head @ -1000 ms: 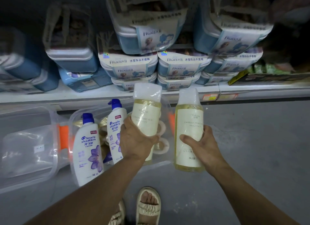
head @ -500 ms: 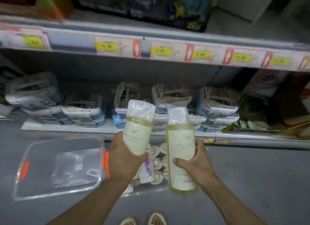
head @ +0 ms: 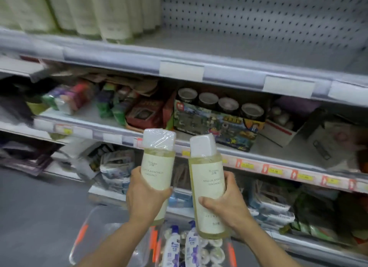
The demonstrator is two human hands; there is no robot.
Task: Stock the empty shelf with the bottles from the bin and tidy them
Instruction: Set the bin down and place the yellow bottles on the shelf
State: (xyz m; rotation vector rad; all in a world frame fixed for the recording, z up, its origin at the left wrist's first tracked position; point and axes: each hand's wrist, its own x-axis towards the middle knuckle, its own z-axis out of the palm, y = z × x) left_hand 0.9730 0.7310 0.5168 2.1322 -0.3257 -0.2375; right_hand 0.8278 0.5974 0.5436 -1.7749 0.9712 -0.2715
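Note:
My left hand [head: 143, 197] grips a pale yellow bottle [head: 157, 163] with a white cap and cream label, held upright. My right hand [head: 227, 205] holds a second, matching bottle [head: 207, 179] just to its right, tilted slightly. Both are raised in front of the lower shelves. Above, the top shelf [head: 219, 47] with a pegboard back has bare room on its right, and a row of similar pale bottles [head: 79, 11] stands on its left. Below my arms is the clear bin [head: 229, 250] with two white shampoo bottles [head: 181, 246] and several white-capped bottles.
A second clear bin with orange latches [head: 85, 233] sits left of the first on the grey floor. The middle shelf holds a toy box [head: 215, 125], round tins and coloured packs. Lower shelves carry wrapped packs and price tags.
Both hands have lifted the two bottles up from the bin, and my view has swung upward from the floor to the upper shelves.

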